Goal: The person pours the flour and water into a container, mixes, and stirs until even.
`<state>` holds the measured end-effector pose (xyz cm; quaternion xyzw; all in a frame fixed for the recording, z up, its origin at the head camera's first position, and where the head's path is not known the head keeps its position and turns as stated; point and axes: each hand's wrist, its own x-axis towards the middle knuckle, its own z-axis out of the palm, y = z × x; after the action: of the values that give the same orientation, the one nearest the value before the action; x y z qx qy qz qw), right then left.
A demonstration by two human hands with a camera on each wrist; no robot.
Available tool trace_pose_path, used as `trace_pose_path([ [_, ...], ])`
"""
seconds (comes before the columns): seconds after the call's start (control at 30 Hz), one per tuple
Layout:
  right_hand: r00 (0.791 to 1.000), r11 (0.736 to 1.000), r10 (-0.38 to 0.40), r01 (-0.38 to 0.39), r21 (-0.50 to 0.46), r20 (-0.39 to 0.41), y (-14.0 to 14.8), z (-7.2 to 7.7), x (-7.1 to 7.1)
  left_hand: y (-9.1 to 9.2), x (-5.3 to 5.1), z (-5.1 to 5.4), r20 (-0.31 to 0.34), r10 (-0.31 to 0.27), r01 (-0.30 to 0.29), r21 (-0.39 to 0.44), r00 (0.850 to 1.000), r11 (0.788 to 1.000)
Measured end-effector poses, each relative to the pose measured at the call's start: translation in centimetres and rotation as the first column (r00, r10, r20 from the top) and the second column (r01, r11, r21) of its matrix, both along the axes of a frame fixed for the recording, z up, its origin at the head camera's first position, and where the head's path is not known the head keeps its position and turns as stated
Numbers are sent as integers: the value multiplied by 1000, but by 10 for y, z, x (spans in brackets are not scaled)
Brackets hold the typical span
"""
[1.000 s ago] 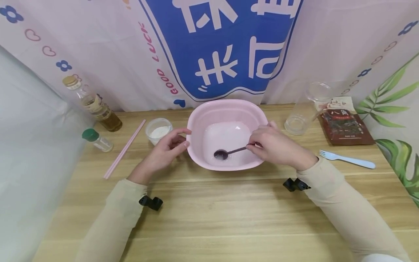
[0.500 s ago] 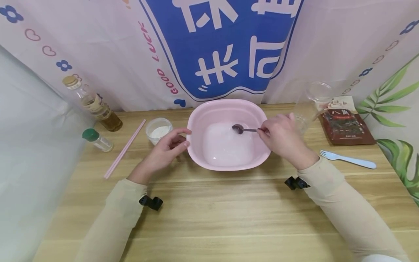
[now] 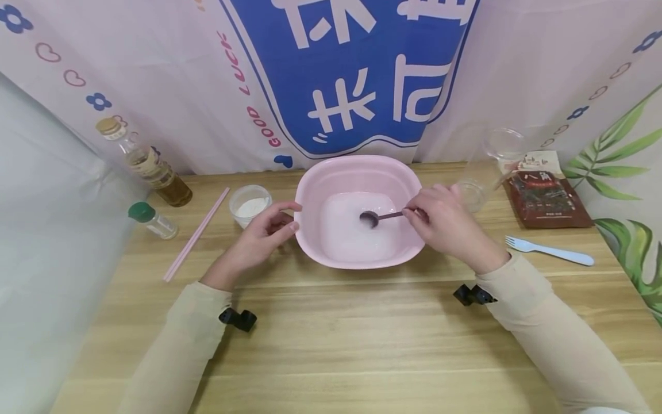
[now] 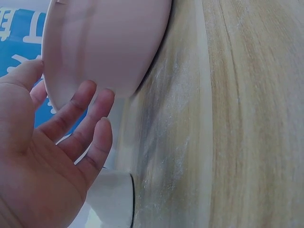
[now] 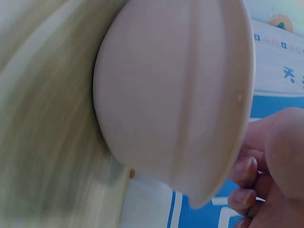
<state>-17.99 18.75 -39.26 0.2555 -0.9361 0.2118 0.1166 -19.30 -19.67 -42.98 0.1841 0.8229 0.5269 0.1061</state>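
A pink plastic basin (image 3: pixel 362 262) stands on the table with whitish liquid in it. My right hand (image 3: pixel 446 221) pinches the handle of a dark spoon (image 3: pixel 369 219) above the basin's right rim; the spoon's bowl is in the liquid. In the right wrist view, the right hand (image 5: pixel 280 166) has curled fingers beyond the rim, and the basin wall hides the spoon. My left hand (image 3: pixel 262 234) touches the basin's left rim with its fingertips. The left wrist view shows that hand (image 4: pixel 52 147) with loosely bent, spread fingers against the basin's outer wall (image 4: pixel 114 42).
To the left are a tub of white powder (image 3: pixel 250 207), pink chopsticks (image 3: pixel 196 234), a green-capped shaker (image 3: pixel 153 221) and a bottle of amber liquid (image 3: pixel 155 172). On the right lie a blue fork (image 3: pixel 549 251) and a brown packet (image 3: pixel 548 198), near a clear plastic container (image 3: pixel 472 195).
The spoon has moved from the basin's front to further back, then slightly forward and left, with the right hand shifting along. The left hand stays at the rim.
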Motion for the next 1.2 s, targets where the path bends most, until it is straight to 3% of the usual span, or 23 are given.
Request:
trace_pose_path([
  [0.3, 977, 984, 180, -180, -12, 116, -23, -1, 11, 0, 0, -1, 10, -1, 1, -2, 1000, 1000],
  [0.6, 953, 959, 282, -285, 5, 108, -19, 5, 15, -1, 0, -1, 6, -4, 4, -2, 1000, 1000],
  [0.77, 971, 973, 229, -231, 25, 69, -3, 9, 12, 0, 0, 0, -1, -8, 8, 0, 1000, 1000],
  [0.97, 996, 993, 91, -91, 70, -1, 12, 9, 9, 0, 0, 0, -6, -7, 7, 3, 1000, 1000],
  [1.2, 982, 992, -24, 46, 114, -185, 13, 7, 7, -1, 0, 1, -2, -9, 9, -5, 1000, 1000],
])
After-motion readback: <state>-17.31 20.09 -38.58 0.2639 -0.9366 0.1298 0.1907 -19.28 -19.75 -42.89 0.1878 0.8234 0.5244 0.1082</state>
